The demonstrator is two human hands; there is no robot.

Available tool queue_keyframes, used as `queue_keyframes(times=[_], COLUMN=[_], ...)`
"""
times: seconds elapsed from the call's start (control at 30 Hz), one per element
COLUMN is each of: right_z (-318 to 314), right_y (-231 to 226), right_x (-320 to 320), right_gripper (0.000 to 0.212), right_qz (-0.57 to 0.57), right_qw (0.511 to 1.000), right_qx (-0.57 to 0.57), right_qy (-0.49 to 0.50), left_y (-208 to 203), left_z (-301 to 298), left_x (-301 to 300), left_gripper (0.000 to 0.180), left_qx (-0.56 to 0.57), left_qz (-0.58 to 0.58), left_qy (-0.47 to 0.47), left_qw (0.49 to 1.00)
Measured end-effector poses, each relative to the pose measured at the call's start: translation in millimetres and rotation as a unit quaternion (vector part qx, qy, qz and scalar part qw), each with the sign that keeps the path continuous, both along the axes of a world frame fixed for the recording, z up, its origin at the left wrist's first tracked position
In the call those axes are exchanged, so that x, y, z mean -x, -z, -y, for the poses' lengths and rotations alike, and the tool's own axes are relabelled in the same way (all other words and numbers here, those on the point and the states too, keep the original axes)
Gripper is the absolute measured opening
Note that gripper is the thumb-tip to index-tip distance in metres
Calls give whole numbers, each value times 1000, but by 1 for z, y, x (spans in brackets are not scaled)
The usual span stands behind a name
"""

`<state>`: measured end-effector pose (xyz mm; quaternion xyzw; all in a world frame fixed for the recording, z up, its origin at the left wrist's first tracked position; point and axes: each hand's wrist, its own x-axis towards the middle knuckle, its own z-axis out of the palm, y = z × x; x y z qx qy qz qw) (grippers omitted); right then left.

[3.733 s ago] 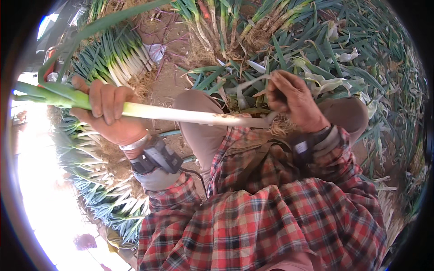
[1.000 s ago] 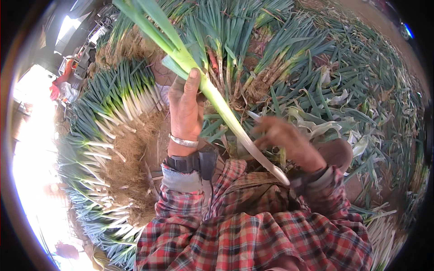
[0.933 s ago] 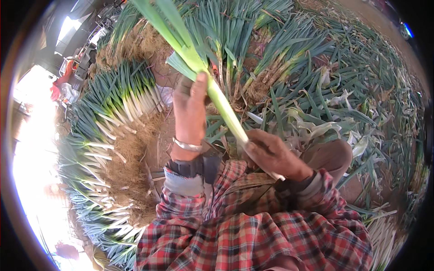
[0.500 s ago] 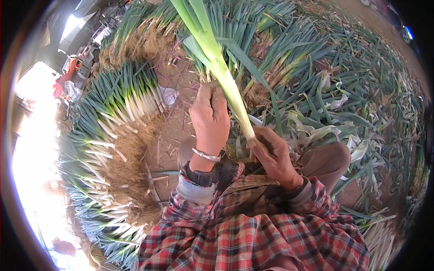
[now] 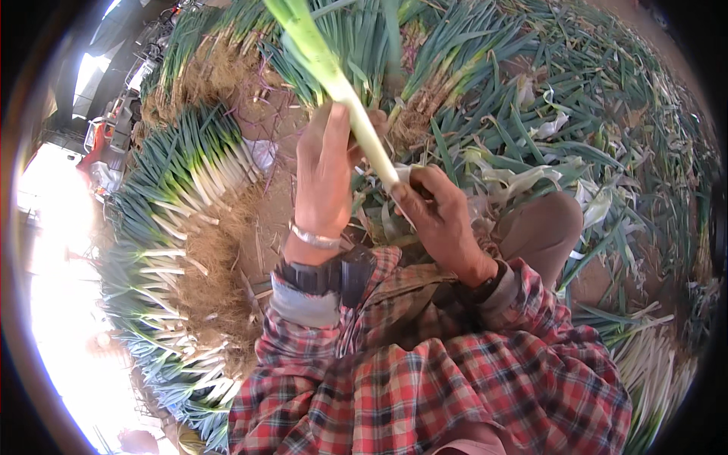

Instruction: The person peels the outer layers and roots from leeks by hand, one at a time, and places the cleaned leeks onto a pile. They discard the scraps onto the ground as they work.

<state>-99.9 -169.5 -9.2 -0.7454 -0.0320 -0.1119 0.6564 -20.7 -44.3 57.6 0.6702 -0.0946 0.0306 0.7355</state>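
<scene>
A long, thick green onion [image 5: 365, 136] slants across the middle, green top pointing up and left, pale lower stalk toward me. My left hand [image 5: 320, 174], with a silver bracelet and black watch at its wrist, is closed on the stalk's middle. Its thumb lies along the near side, and its fingers are partly hidden behind. At the pale lower end, my right hand [image 5: 444, 220] pinches between thumb and fingers. A whitish strip of skin shows beside those fingers; whether it is loose from the stalk I cannot tell.
To the left curves a long row of green onions [image 5: 205, 174] with brown roots [image 5: 216, 277] facing inward. More bundles [image 5: 447, 64] lie ahead. Stripped leaves and pale skins [image 5: 519, 178] cover the right side. White stalks [image 5: 652, 371] lie at lower right. My bent knee [image 5: 542, 227] rises beside my right hand.
Both hands and the green onion have shifted up and left in the picture. More of the left hand's fingers show behind the stalk. A whitish strip now shows by the right fingers.
</scene>
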Motion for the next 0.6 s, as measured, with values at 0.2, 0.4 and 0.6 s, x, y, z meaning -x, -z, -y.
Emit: queue_keyframes(times=[0.2, 0.4, 0.6], right_z=[19, 8, 39], right_y=[6, -31, -18], right_x=[-27, -52, -25], right_gripper=[48, 36, 14], right_qz=[-1, 32, 10], right_qw=[976, 940, 952], right_qx=[-211, -128, 134], right_qy=[-46, -316, -276], left_y=[-7, -15, -33], left_z=[-20, -46, -118], left_x=[-24, -56, -87], left_gripper=[42, 39, 44], left_qx=[291, 443, 433], left_qz=[-78, -135, -100], left_qy=[230, 362, 267], left_qw=[925, 809, 855])
